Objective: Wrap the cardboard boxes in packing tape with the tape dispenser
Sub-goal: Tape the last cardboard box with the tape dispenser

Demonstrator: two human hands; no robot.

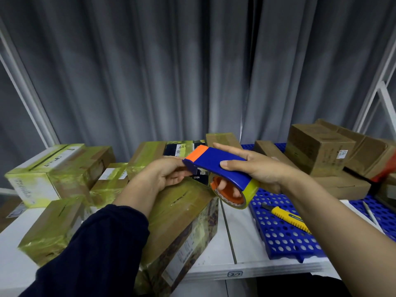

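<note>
- Blue plastic tape dispenser (216, 166) with an orange blade end: held in the air above the middle of the white tabletop (229, 232), over the far end of the large box, orange end pointing toward the left edge
- Roll of yellowish packing tape (251, 188) on an orange core: seated in the dispenser, hanging below the blue shell
- Right hand (257, 168), forearm bare: grip closed on the tape dispenser, thumb on top of the blue shell, fingers passed through the orange core
- Left hand (165, 174), dark navy sleeve: grip pinched the dispenser's front end, thumb above and fingers curled below the blue lip; whether tape lay between the fingertips could not be told
- Large cardboard box (182, 211), wrapped in glossy yellowish tape: lay at the middle of the front edge, a printed label on its near side
- Tape-wrapped cardboard boxes (49, 168): grouped toward the left edge, some touching one another
- Plain brown cardboard boxes (319, 148): stacked at the far right corner
- Blue perforated plastic mat (278, 232): covered the right part of the tabletop
- Yellow utility knife (287, 217): lay on the mat, near the roll
- Grey pleated curtain (192, 71): hung behind the far edge
</note>
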